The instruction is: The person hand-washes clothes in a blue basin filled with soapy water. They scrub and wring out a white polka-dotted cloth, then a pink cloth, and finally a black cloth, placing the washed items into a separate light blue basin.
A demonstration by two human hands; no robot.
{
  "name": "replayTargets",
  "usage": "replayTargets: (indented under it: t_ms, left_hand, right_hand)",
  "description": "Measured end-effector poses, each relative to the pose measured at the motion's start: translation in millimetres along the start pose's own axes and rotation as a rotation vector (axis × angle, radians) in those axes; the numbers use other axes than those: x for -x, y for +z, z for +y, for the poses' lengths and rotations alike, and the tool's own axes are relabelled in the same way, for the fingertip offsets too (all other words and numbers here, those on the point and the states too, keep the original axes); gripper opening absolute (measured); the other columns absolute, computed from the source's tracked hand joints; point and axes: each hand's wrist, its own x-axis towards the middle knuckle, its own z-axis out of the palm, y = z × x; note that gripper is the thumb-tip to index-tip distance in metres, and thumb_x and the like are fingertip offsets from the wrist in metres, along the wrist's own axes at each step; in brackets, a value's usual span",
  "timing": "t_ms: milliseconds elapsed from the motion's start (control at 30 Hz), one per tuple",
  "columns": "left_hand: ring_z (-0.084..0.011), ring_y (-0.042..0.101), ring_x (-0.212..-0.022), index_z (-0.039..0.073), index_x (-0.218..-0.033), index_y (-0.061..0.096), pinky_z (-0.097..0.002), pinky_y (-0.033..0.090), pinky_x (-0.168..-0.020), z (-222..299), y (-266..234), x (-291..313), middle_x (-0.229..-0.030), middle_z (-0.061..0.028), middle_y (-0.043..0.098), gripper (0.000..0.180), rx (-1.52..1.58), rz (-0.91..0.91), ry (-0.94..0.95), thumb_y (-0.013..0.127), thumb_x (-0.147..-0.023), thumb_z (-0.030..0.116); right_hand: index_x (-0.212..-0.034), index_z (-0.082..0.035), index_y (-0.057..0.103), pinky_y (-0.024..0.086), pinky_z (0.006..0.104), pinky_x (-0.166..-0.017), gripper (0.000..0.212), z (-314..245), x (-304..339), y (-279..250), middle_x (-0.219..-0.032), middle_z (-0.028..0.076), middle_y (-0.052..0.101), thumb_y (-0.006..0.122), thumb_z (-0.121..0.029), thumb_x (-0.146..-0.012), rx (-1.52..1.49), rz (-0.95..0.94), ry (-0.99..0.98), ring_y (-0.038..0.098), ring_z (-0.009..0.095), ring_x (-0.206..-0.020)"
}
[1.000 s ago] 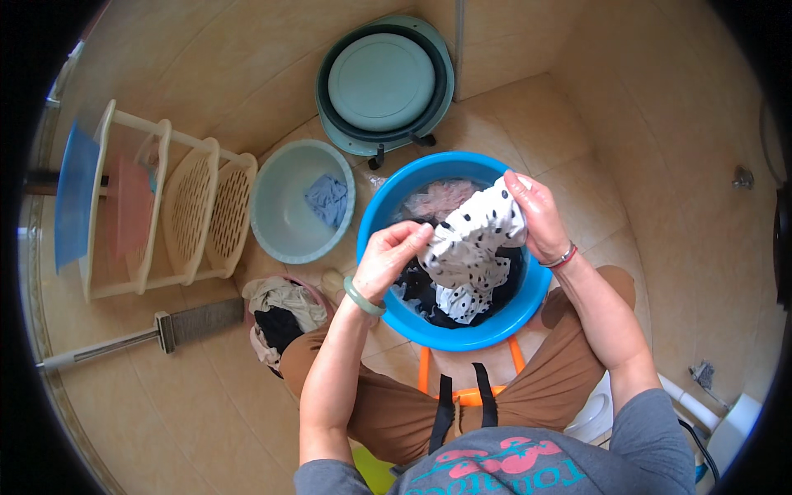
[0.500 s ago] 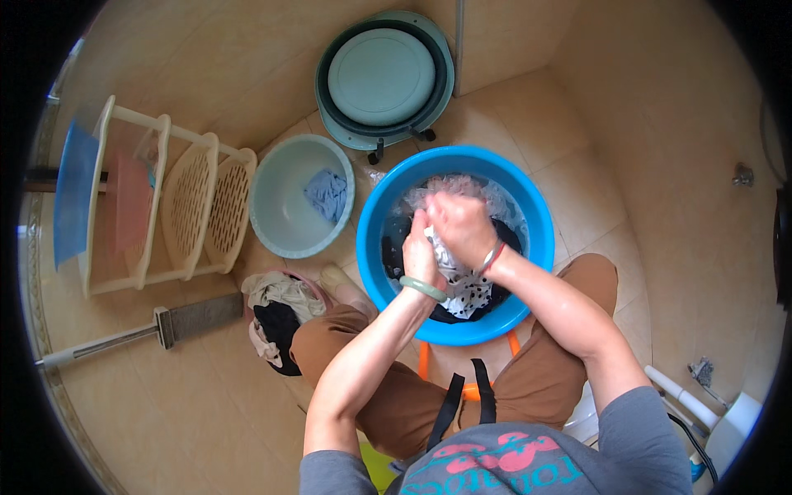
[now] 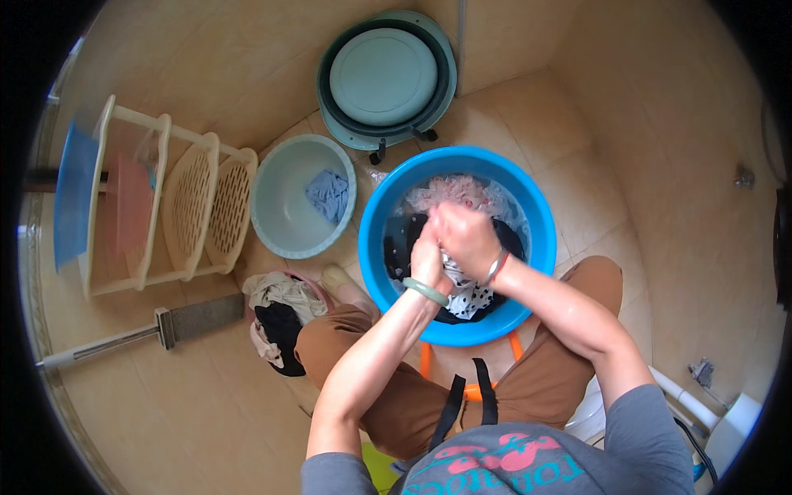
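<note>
Over a blue basin [image 3: 540,247] of water, my two hands are pressed together. My left hand [image 3: 427,254], with a green bangle at its wrist, is closed on a white cloth with black dots [image 3: 472,300]. Against it, my right hand [image 3: 469,238] is closed like a fist on the same cloth, a thin bracelet at the wrist. The cloth hangs down below both hands into the basin. Black clothing [image 3: 398,252] lies around it, and pale pink lacy fabric [image 3: 462,191] floats at the far side. The fingers are partly hidden and slightly blurred.
An orange stand [image 3: 426,360] shows under the basin. Left of it sits a pale green basin [image 3: 268,223] with a blue cloth [image 3: 327,196]. Folded basins [image 3: 384,74] lean on the wall. Clothes [image 3: 285,309], a mop [image 3: 202,318] and a cream rack [image 3: 194,206] are at left.
Both hands have moved slightly toward me, still together on the dotted cloth. More of the pink lacy fabric shows beyond them, and less of the dotted cloth.
</note>
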Motion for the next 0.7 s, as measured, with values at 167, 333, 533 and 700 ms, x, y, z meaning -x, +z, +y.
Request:
replayTargets:
  t_ms: [167, 333, 533, 700]
  left_hand:
    - [-0.0154, 0.055, -0.069, 0.016, -0.074, 0.052, -0.0331, 0.046, -0.062, 10.4, -39.5, -23.3, -0.072, 0.0005, 0.054, 0.031, 0.059, -0.32, -0.08, 0.048, -0.099, 0.033]
    - [-0.0184, 0.064, -0.089, 0.006, -0.105, 0.06, -0.0347, 0.052, -0.079, 19.5, 17.8, 23.4, -0.097, -0.0074, 0.066, 0.037, -0.056, -0.136, -0.232, 0.046, -0.1, 0.039]
    - [-0.0139, 0.064, -0.072, 0.004, -0.09, 0.061, -0.0259, 0.051, -0.067, 72.8, -2.2, 21.6, -0.08, -0.0065, 0.067, 0.052, -0.452, -0.222, -0.06, 0.038, -0.1, 0.049]
    - [-0.0404, 0.062, -0.078, 0.001, -0.076, 0.069, -0.0431, 0.047, -0.076, 74.8, -11.6, 24.2, -0.07, -0.0215, 0.063, 0.079, -1.773, -0.151, 0.116, 0.028, -0.094, 0.066]
  right_hand:
    - [-0.078, -0.003, 0.06, 0.051, 0.0344, -0.051, 0.008, -23.9, 11.8, -5.3, -0.071, 0.012, 0.06, 0.06, -0.011, -0.081, -0.095, 0.085, -0.196, 0.064, 0.024, -0.064]
    - [-0.077, -0.007, 0.062, 0.046, 0.0325, -0.052, 0.025, 58.8, -7.7, -9.5, -0.07, 0.011, 0.062, 0.056, -0.024, -0.094, -0.225, 0.0, 0.593, 0.057, 0.021, -0.057]
    - [-0.082, -0.005, 0.068, 0.044, 0.0205, -0.064, 0.031, 47.8, -8.8, -79.0, -0.077, 0.0, 0.065, 0.058, -0.031, -0.096, -1.061, -0.047, 0.82, 0.058, 0.005, -0.07]
    - [-0.084, -0.003, 0.068, 0.045, 0.0214, -0.066, 0.03, 43.3, -5.3, -99.4, -0.081, 0.002, 0.067, 0.057, -0.029, -0.096, -1.047, -0.059, 0.66, 0.059, 0.006, -0.074]
